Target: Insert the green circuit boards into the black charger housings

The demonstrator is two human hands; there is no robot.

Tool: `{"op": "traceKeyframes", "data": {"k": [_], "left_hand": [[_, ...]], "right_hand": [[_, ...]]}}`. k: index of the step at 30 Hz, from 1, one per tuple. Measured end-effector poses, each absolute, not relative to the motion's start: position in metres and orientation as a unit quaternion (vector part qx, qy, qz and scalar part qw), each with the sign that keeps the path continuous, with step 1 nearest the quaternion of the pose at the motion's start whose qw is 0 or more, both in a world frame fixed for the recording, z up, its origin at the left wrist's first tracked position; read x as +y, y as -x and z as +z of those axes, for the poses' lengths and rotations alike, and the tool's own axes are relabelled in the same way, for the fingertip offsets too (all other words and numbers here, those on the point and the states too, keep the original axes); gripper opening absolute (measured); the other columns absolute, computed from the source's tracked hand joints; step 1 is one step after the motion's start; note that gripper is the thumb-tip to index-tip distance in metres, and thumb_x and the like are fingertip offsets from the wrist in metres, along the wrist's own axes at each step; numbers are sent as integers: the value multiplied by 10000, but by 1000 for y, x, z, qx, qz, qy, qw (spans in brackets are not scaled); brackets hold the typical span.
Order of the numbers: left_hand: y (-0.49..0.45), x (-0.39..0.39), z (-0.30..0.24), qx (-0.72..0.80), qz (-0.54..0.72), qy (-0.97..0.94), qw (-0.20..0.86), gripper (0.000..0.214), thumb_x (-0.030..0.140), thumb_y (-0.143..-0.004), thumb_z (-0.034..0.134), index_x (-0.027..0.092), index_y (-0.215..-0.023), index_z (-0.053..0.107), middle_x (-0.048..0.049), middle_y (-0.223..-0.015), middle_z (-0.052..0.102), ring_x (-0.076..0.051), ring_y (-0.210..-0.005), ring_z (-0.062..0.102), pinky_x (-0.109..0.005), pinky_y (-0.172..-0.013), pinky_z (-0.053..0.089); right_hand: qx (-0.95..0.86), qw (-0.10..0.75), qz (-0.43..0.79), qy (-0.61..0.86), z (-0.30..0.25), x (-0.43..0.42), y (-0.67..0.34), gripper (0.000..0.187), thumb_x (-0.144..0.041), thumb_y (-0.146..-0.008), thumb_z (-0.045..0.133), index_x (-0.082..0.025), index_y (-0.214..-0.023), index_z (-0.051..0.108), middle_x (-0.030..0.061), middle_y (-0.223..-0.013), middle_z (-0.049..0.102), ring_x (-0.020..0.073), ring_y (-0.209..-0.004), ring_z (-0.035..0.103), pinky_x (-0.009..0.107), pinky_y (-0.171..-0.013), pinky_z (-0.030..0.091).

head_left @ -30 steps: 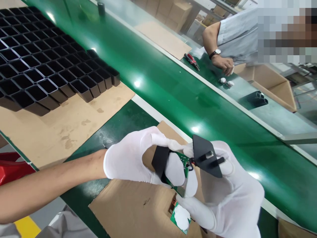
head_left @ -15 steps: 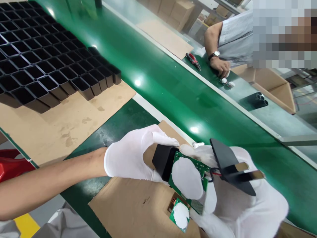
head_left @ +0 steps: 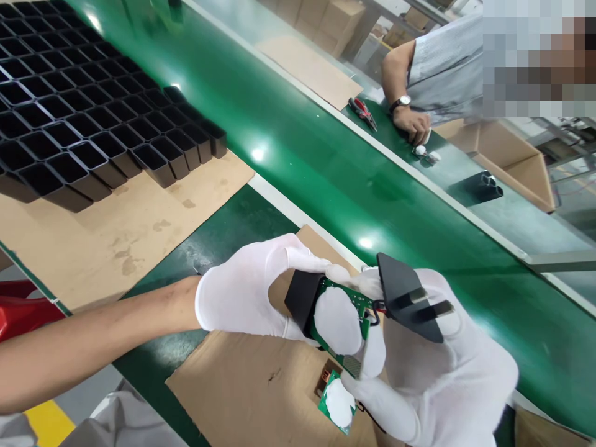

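The board (head_left: 347, 310), green with a white pad stuck on its face, sits half inside the black case (head_left: 302, 300), held in the air above the cardboard sheet (head_left: 242, 391) at the near edge of the counter (head_left: 223, 230). It looks light and stiff, but fragile: best gripped by its edges and by the case walls, not by the pad or the parts on it. Short wires (red and black, thin) tie it to the plug cap (head_left: 405, 301), whose two metal prongs stick out; pulling the cap away from the board would likely strain them.

The left hand (head_left: 246, 292), gloved, is closed around the case with thumb and fingers pinching its sides. The right hand (head_left: 433, 366) is closed too, cradling the cap against the palm while its fingers steady the board's lower edge.

A second board (head_left: 338, 403) lies on the cardboard just under the hands. Toward the far left corner stands a block of empty black cases (head_left: 93, 124) on another sheet. Beyond the green belt (head_left: 326, 155), another person's hand (head_left: 412, 124) rests near red pliers (head_left: 363, 113).
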State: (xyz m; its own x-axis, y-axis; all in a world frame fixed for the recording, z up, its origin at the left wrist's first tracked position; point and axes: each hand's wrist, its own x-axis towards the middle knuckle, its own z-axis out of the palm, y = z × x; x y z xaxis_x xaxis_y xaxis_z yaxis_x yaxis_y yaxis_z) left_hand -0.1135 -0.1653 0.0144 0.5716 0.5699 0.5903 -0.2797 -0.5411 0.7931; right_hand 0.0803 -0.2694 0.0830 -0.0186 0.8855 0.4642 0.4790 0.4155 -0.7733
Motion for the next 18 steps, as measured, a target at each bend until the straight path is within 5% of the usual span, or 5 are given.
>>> {"op": "traceKeyframes", "data": {"k": [12,18], "left_hand": [[113,-168,15,128,435,-752,479,688,353,-680,1024,301,-1277,686,-47,-1221,832,-279,-1045,814,-406,-963,660],[111,-169,15,122,457,-753,457,687,354,-689,1033,281,-1263,664,-51,-1168,818,-254,-1043,807,-362,-951,661]], "right_hand": [[-705,482,189,485,89,-260,-77,511,-73,-665,792,-317,-1112,748,13,-870,812,303,-810,727,494,-743,561],[-705,485,196,479,89,-260,-80,578,-16,-623,778,-284,-1136,762,-9,-1038,822,248,-923,714,439,-807,552]]}}
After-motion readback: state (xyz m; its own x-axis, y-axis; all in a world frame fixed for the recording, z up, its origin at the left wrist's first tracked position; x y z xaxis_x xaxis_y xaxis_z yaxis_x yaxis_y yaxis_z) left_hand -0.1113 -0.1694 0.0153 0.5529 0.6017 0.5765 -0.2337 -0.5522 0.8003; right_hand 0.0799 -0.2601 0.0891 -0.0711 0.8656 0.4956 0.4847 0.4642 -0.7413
